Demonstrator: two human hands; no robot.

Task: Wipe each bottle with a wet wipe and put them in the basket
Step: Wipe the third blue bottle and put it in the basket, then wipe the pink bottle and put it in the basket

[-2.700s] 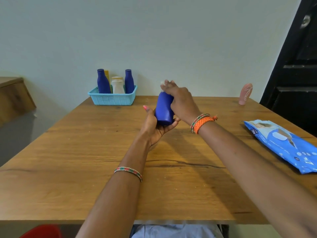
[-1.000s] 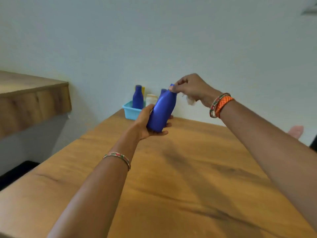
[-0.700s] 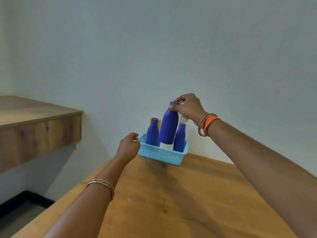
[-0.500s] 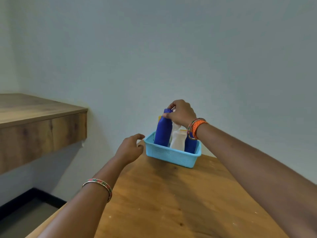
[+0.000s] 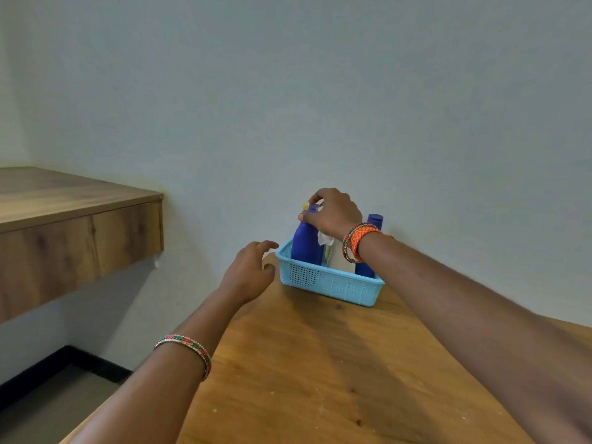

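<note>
A light blue basket (image 5: 330,282) stands at the table's far left corner by the wall. My right hand (image 5: 333,213) grips the top of a blue bottle (image 5: 306,243) that stands upright in the basket's left end, and a white wet wipe (image 5: 325,239) hangs from under the same palm. Beside it in the basket are a white bottle (image 5: 339,259), another blue bottle (image 5: 373,221) at the right, and a yellow cap (image 5: 306,207) just showing behind. My left hand (image 5: 251,272) hovers with relaxed fingers just left of the basket, holding nothing.
The wooden table (image 5: 320,379) runs toward me, its left edge under my left forearm. A wooden shelf (image 5: 73,219) juts from the wall at the left, above the floor. The wall is right behind the basket.
My left hand let go of the blue bottle. My right hand carried it by the top to the basket and lowered it into the left end.
</note>
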